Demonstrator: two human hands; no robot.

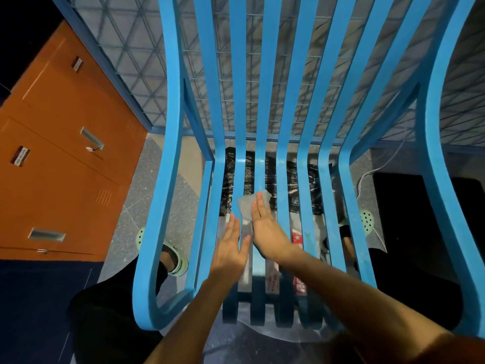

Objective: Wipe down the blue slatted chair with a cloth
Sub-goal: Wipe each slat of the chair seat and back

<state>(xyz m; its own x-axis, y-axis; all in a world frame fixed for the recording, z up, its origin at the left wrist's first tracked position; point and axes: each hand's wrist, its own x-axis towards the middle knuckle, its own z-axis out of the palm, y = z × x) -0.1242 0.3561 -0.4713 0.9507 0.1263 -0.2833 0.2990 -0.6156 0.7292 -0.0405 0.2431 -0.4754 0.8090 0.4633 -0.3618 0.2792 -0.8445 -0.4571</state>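
Chair: the blue slatted chair (pixel 172 143) stands on the speckled floor (pixel 136 200), seen from above, its seat slats running away to the upright back.
Cloth: a grey cloth (pixel 246 206) lies across the middle seat slats, a little forward of the bend into the back.
Right hand (pixel 265 227): flat on the cloth and pressing it to the slats; grip wide, fingers straight.
Left hand (pixel 231 245): just beside the right, palm down on a seat slat; grip wide, holding nothing.
Under the seat: crinkled black plastic (pixel 266 177) and printed packaging (pixel 296 237) show between the slats.
Feet: pale green perforated clogs (pixel 175 258) either side of the seat.
Left side: orange cabinet (pixel 65 153) with metal handles.
Behind: wire mesh (pixel 252 74).
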